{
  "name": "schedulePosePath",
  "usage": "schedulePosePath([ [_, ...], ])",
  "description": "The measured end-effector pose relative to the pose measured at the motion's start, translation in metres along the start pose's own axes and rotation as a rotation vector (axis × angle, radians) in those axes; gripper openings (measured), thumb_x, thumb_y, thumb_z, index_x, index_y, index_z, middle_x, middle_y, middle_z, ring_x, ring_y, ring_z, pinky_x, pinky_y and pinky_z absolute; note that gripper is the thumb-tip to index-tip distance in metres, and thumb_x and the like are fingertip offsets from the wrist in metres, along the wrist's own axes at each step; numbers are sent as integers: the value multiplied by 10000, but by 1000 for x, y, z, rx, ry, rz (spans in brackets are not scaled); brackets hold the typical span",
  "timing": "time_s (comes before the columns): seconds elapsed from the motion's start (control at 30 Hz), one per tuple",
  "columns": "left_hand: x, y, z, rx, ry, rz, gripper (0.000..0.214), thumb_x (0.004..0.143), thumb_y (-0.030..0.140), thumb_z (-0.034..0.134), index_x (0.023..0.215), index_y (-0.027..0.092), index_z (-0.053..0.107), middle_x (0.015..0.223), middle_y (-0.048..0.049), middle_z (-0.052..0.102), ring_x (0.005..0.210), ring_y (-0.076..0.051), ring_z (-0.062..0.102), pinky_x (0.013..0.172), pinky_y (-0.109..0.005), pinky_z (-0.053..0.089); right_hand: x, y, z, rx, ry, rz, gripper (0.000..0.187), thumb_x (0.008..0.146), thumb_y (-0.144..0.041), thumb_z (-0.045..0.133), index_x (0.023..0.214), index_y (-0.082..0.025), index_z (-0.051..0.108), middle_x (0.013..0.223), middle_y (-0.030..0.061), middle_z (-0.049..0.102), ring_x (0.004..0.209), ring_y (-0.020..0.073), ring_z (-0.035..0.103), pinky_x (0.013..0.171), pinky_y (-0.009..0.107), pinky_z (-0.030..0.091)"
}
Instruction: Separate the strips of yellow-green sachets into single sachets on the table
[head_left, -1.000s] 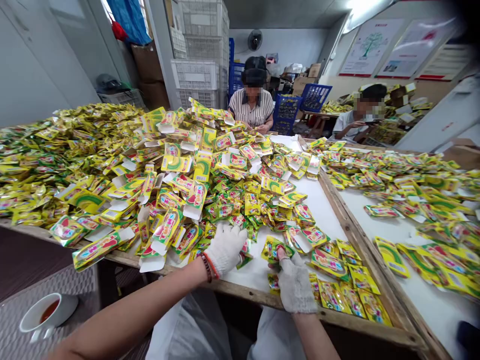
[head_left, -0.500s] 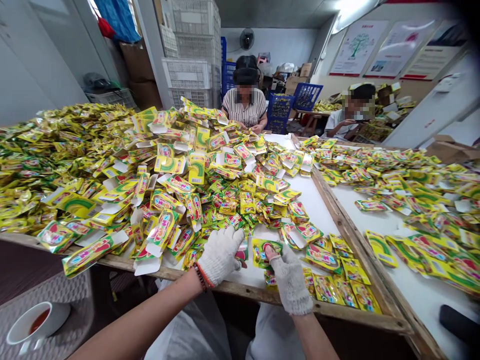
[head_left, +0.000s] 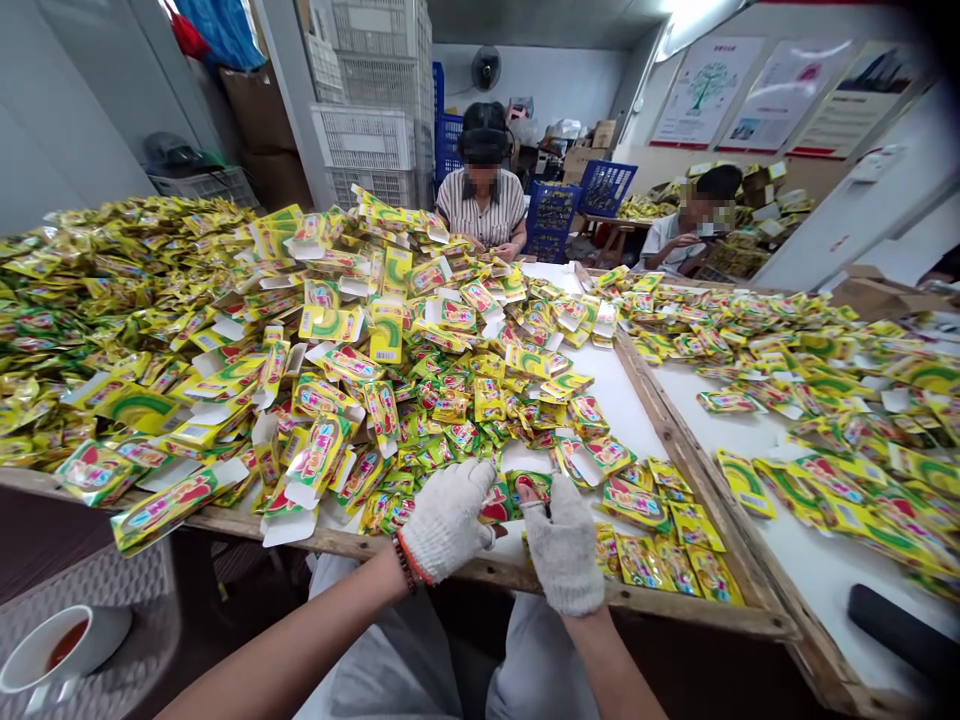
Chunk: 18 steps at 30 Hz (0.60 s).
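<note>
Left of the hands, boxes (head_left: 315,460) heap the counter (head_left: 525,575). The gloved left hand (head_left: 448,517) curls round a sachet (head_left: 496,506). The right hand (head_left: 562,540) pinches a second sachet (head_left: 537,481). This looks like mid-sorting, and both grips need to stay firm.

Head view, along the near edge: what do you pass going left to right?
cup of red liquid → left hand → right hand → row of sachets at the table edge → wooden rail between the tables → black object on the right table.
</note>
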<state>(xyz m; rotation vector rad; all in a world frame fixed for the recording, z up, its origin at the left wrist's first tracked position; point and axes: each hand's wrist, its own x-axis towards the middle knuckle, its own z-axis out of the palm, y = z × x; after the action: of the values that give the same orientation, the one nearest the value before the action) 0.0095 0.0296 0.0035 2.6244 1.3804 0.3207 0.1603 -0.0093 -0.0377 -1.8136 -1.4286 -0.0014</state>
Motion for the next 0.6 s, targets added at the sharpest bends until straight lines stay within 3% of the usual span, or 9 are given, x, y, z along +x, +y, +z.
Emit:
schedulePosePath([
  [0.1,0,1,1,31,-7,6,486,688,395,695,1080,191,493,1052,-74,567,952,-257,538,813,-368,428,2,-5,-12,-73,-128,-119,269,903,-385,436,810,-193,600,814,110,627,792,238,572,745,352,440],
  [0.23,-1,-3,-3,116,-18,21,518,670,288,706,1129,214,478,1110,-72,552,980,-266,518,832,-399,401,11,-6,-34,25,-344,-162,208,887,-341,453,882,-218,622,829,80,656,763,213,578,698,310,429],
  [0.47,-3,3,-7,167,-47,145,555,674,281,707,1169,224,465,1091,-64,555,947,-264,508,773,-405,390,16,-12,-40,48,-411,-56,192,785,-272,500,622,-219,586,635,27,607,598,157,503,585,271,367],
  [0.53,-3,6,-7,160,-47,132,556,683,276,700,1181,223,460,1103,-70,549,957,-261,506,784,-402,386,18,-14,-42,172,-492,24,163,766,-263,507,672,-216,631,596,7,603,567,147,501,553,256,365],
  [0.6,-3,5,-8,162,-41,105,565,687,287,703,1191,219,455,1110,-78,542,974,-267,503,794,-403,383,18,-15,-46,320,-564,189,201,782,-316,519,845,-205,676,552,-12,599,521,138,504,504,237,361],
])
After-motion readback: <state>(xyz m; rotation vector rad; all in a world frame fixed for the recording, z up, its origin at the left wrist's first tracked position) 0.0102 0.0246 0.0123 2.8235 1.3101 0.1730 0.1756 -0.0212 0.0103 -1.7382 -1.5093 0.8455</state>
